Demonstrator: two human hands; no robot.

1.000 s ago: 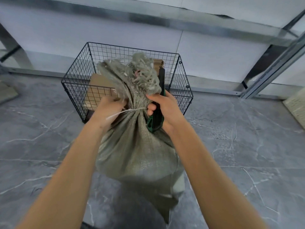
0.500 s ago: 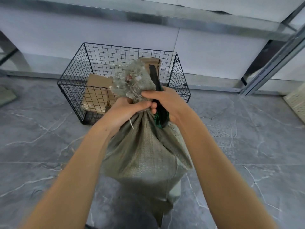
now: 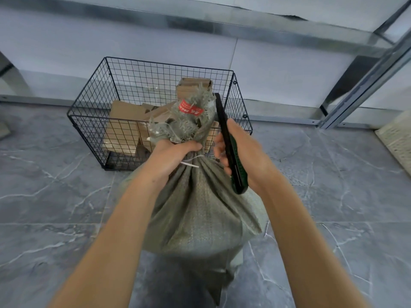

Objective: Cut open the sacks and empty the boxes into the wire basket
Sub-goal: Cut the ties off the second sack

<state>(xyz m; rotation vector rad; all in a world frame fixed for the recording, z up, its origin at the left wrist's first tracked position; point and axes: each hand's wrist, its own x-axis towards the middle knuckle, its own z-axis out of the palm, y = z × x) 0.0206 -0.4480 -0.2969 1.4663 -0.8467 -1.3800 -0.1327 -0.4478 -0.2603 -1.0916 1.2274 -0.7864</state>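
Your left hand [image 3: 173, 156] grips the sack [image 3: 200, 214]; your right hand [image 3: 249, 156], clutching the knife [image 3: 226, 138], has backed off the uncut tie [image 3: 190, 163].

Both bare forearms reach forward and converge ahead of the person. The left hand [image 3: 175, 155] is curled round the gathered neck of the sack [image 3: 200, 210], thumb across the front. Just beside it, the right hand [image 3: 246, 156] grips a knife [image 3: 228, 141], thumb laid along the handle, tip pointing up and away.
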